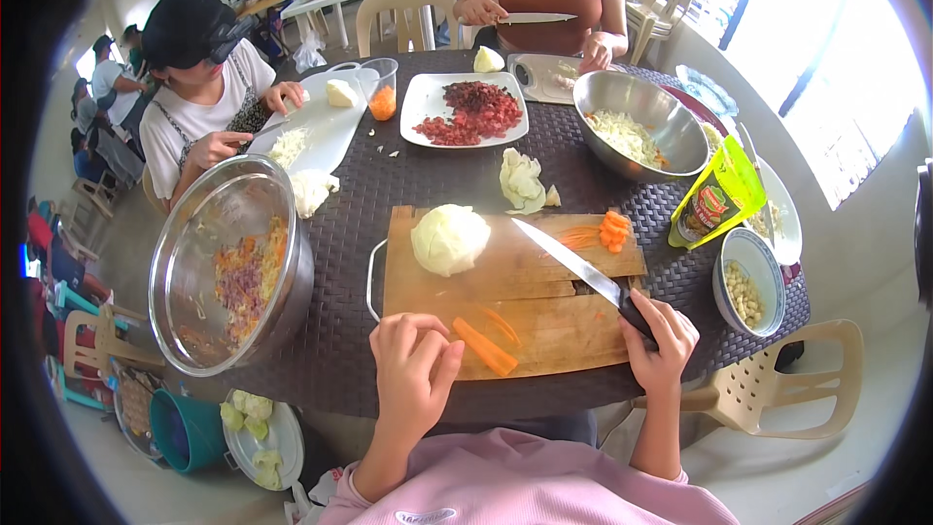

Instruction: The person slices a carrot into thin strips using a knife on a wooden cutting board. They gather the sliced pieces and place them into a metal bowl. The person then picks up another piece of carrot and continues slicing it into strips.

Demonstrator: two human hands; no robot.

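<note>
My right hand (662, 341) grips the black handle of a kitchen knife (572, 261), whose blade points up and left across a wooden cutting board (437, 299). My left hand (415, 361) hovers at the board's near left edge with fingers loosely curled and nothing visible in them. Just right of its fingertips lies a cut piece of carrot (485, 347), with a thin carrot strip (501, 326) beside it. Farther back on the board sit a whole pale cabbage (450, 239) and a small pile of carrot slices (614, 231). The board's surface is split near the blade.
A large steel bowl (164, 270) of shredded vegetables stands left. Behind the board are cabbage leaves (521, 179) and a plate (412, 106) of chopped red food. A steel bowl (681, 113), a relish pouch (718, 197) and a small bowl (769, 284) stand right. Two people cut food opposite.
</note>
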